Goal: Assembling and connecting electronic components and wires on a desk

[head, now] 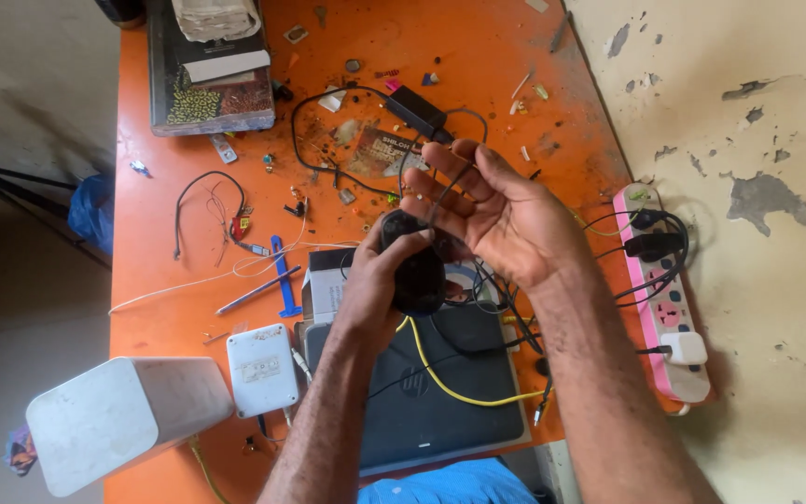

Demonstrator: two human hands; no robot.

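Gripping black adapter (pixel 415 266) — left hand (pixel 372 289) closed around it | right hand (pixel 501 219) open, thin black cable (pixel 440 194) across fingers | laptop (pixel 440 383) below — near edge

A flat dark printed card or label (pixel 386 149) with pale lettering lies near the middle of the orange table (pixel 170 308), just beyond the raised fingers. A small white carton (pixel 328 285) with a printed side sits beside the wrist, touching a closed dark laptop (pixel 440 392) that bears a round silver logo. At the far left edge stands a clear lidded box (pixel 212 93) with a white paper strip across it
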